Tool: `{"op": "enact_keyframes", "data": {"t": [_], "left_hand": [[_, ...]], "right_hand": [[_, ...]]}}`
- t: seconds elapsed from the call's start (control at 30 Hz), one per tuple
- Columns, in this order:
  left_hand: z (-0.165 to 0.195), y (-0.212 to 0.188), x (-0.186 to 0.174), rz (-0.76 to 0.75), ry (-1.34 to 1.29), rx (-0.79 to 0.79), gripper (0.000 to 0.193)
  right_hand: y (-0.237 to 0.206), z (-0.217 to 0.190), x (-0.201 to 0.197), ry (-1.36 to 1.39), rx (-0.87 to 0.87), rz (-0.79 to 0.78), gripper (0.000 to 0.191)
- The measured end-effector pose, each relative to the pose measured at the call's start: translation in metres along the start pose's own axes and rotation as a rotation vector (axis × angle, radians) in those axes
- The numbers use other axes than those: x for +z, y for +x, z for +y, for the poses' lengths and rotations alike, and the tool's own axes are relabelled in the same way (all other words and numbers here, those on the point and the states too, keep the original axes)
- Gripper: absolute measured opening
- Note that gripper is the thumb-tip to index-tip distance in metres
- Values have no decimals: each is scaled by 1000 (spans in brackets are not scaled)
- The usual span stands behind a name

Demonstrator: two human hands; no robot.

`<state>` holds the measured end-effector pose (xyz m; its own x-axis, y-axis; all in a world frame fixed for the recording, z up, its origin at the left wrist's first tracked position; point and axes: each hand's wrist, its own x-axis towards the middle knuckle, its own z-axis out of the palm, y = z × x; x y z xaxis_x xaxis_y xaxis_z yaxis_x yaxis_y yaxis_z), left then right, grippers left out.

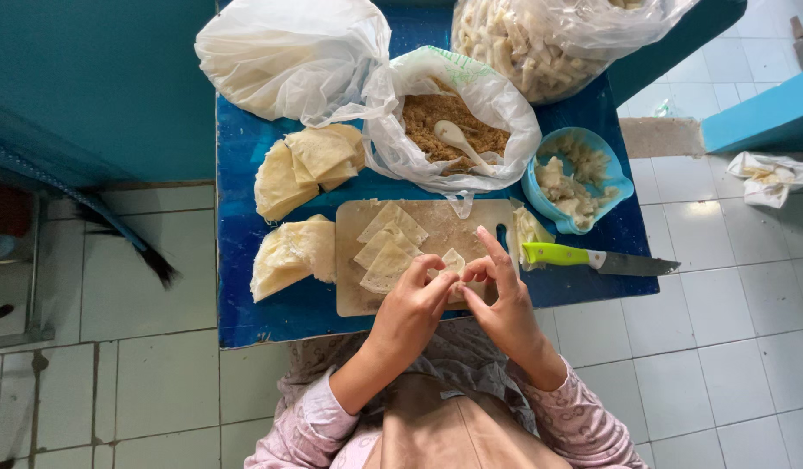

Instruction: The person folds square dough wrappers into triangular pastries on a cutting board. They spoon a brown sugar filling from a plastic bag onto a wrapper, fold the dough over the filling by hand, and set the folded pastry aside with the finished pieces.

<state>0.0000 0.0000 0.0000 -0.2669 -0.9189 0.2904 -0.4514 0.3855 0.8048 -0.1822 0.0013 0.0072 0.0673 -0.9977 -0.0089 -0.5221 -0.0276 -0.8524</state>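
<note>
We held a small pale folded piece of pastry wrapper [454, 260] pinched between the fingertips of both hands, just above the near right part of the light wooden cutting board [436, 227]. Our left hand [410, 313] closed on its near-left side and our right hand [503, 304] on its right side, with one right finger lifted clear.

We judged the thin sheet could tear or open if the pinch tightened unevenly, and any filling inside could spill onto the board. The wrapper hung close to the cut pale wrapper strips [387, 247] lying on the board, so a slip could drop it among them. The green-handled knife [597, 259] lay just right of the board near the table's near right edge, blade outward; our right elbow could have nudged it off.

We could not tell whether the wrapper already held filling, as our fingers covered most of it. The brown shredded filling in the open white plastic bag [458, 122] had a pale plastic spoon [458, 139] in it. The blue plastic bowl [623, 182] held pale scraps that we could not identify. The far bags ran past the frame's top.
</note>
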Motion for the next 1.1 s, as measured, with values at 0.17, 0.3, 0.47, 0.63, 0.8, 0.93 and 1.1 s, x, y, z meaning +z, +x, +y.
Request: {"op": "enact_keyframes", "data": {"t": [0.17, 0.3, 0.47, 0.63, 0.8, 0.93, 1.1], "left_hand": [[0, -1, -2, 44, 192, 147, 24], [2, -5, -14, -26, 264, 224, 35], [2, -2, -22, -29, 277, 338, 36], [0, 2, -18, -48, 307, 283, 30], [0, 16, -8, -10, 168, 112, 8], [1, 22, -8, -28, 127, 21, 9], [1, 21, -18, -43, 137, 111, 11]], "right_hand": [[0, -4, -11, -248, -477, 47, 77], [-1, -6, -26, -582, -826, 77, 72], [-3, 0, -16, -467, -705, 143, 74], [-2, 1, 3, -203, -308, 229, 80], [1, -3, 1, -128, -299, 169, 82], [5, -2, -2, -189, -313, 149, 83], [10, 0, -1, -104, -314, 102, 79]]}}
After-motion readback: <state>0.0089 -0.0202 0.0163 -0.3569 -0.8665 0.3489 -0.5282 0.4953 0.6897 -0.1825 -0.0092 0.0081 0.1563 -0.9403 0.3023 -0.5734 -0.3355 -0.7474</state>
